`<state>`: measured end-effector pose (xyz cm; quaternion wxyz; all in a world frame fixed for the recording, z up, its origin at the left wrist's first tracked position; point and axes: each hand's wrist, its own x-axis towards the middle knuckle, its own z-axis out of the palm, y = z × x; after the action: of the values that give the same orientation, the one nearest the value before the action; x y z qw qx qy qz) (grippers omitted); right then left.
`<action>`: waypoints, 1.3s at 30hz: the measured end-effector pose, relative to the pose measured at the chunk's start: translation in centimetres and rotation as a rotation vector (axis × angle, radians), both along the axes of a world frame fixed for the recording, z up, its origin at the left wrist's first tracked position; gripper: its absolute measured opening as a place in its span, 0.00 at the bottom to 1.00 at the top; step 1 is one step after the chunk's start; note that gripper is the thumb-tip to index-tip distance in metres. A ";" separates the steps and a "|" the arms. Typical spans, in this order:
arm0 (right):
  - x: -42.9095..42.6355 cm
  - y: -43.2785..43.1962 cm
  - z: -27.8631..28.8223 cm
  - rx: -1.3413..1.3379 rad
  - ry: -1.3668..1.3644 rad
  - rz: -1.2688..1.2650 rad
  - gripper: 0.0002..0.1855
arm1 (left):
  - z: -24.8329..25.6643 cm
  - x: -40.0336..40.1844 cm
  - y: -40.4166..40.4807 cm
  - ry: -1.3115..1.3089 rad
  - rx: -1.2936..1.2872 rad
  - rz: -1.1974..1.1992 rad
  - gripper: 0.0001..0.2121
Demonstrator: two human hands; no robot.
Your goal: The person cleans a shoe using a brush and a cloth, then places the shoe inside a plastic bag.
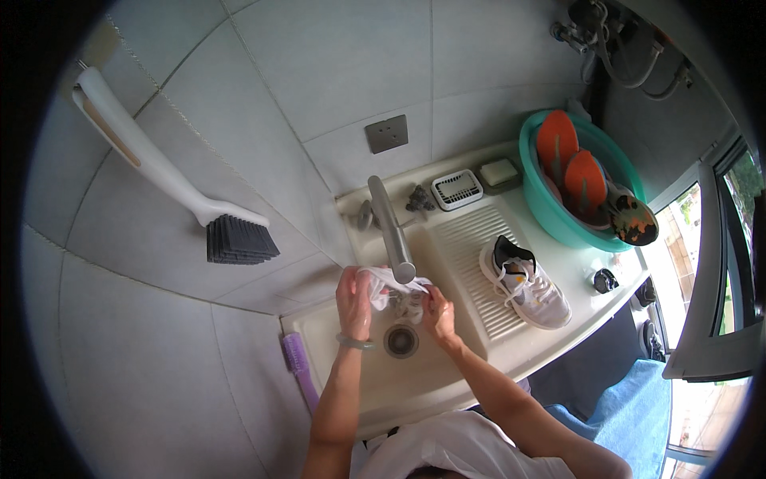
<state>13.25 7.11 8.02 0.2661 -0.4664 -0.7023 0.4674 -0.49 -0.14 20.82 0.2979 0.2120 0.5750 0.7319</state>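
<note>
A wet white cloth is stretched between my two hands, just below the faucet. My left hand grips its left end; a pale bangle circles that wrist. At the other end, my right hand pinches the fabric between thumb and fingers. Water seems to fall past the cloth into the cream sink basin, where the round drain lies just in front of the hands. Part of the cloth is hidden behind the spout.
A white sneaker rests on the ribbed washboard. Behind it stand a soap dish, a soap bar and a teal basin holding orange insoles. A purple brush lies along the sink's left edge; a white brush hangs at left.
</note>
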 end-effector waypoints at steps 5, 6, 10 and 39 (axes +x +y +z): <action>1.9 5.5 2.5 0.236 0.034 0.049 0.10 | -3.0 -1.9 -1.9 0.039 -0.100 0.137 0.06; 1.9 6.5 3.5 0.375 0.052 0.117 0.11 | -3.8 -2.1 -2.1 0.085 -0.066 0.095 0.06; 2.1 9.4 5.5 -0.077 0.179 0.157 0.14 | -4.0 -2.2 -1.8 0.707 -0.379 -0.176 0.09; -0.8 3.4 -6.5 -1.238 1.239 0.425 0.20 | -15.6 7.9 5.7 0.805 -0.110 -0.021 0.14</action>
<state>12.44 10.50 1.48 0.2062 -0.0511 -0.1269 0.9689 7.42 5.59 5.25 0.0671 0.4713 0.6817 0.5555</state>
